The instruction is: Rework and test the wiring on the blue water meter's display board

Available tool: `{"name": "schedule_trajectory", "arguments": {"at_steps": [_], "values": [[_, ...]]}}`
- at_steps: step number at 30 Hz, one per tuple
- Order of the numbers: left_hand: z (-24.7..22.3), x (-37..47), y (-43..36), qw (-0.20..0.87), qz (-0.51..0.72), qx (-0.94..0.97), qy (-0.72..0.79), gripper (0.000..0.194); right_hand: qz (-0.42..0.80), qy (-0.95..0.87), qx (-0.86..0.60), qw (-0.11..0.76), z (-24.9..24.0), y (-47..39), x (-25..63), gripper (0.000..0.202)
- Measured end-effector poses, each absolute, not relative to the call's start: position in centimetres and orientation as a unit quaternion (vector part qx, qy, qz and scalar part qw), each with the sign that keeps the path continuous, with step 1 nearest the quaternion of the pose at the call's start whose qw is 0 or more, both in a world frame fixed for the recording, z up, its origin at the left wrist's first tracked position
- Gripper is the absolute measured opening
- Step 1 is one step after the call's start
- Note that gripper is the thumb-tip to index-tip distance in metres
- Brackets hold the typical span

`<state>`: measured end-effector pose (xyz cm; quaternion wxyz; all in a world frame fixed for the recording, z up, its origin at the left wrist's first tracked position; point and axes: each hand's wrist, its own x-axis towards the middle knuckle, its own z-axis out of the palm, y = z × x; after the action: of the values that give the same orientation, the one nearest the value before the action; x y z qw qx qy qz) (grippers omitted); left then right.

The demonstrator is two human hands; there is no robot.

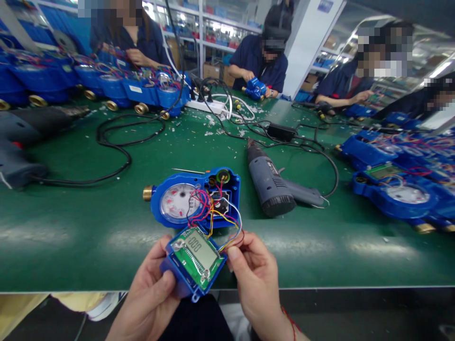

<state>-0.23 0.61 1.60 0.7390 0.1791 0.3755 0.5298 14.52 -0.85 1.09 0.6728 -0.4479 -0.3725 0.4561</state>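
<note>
Box (177, 279): held at the bench's (106, 237) near edge, at 6 o'clock from the meter (156, 214); its display (204, 253) reads 000.
Left hand (152, 279): wrapped around the box's 8 o'clock side.
Right hand (256, 274): thumb and fingertips pinching wires (227, 242) at the box's 3 o'clock corner; which strands cannot be told.
Meter: lying on the bench, brass fitting (147, 192) at its 9 o'clock.
Guns: heat gun (270, 182) at 2 o'clock from the box, second gun (21, 130) at 10.
</note>
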Motion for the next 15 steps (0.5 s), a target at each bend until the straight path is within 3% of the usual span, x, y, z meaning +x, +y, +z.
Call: {"name": "schedule_trajectory", "arguments": {"at_steps": [7, 15], "values": [[1.4, -0.5, 0.7, 0.739, 0.532, 0.163, 0.379, 0.047, 0.509, -0.332, -0.436, 0.663, 0.5, -0.5, 15.8, 0.024], [0.9, -0.8, 0.9, 0.749, 0.531, 0.179, 0.354, 0.041, 0.464, -0.442, -0.456, 0.618, 2.2, 0.7, 16.1, 0.005]]}}
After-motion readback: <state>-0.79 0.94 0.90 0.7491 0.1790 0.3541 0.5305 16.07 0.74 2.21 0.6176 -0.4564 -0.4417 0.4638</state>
